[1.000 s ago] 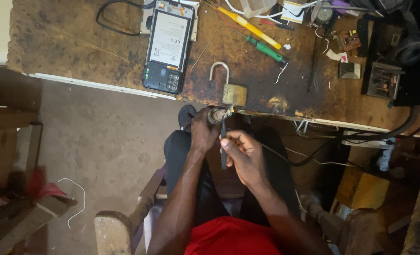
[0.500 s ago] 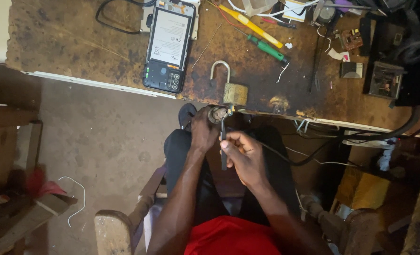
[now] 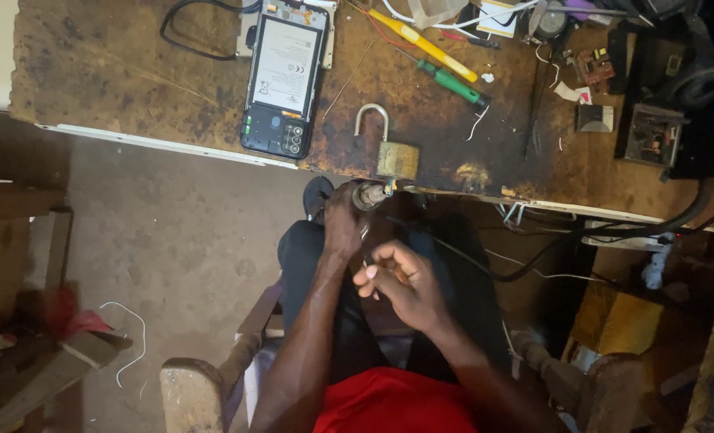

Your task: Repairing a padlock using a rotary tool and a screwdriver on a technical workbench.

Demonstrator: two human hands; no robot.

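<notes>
**Bench note: small round part and wire, at the table edge**

Head view. I am sitting at the worn wooden workbench, holding both hands over my lap just below its front edge. My left hand is closing tight around a small round metal part, keeping it right at the bench edge, just beneath the brass padlock lying there with its shackle up. My right hand is sitting lower, nearer my body, with the fingers curled and thumb and forefinger pinching something thin; I am reading it as a fine wire or slim tool, but it is too small to tell which.

Progress, as a judgement: the part is gripped and steadied, the thin piece is in hand, and the two are apart. Whether anything is joined or stripped yet, I cannot tell.

On the bench, lying untouched: an opened phone with its back off, a yellow screwdriver, a green screwdriver, and small circuit boards at the far right
</notes>
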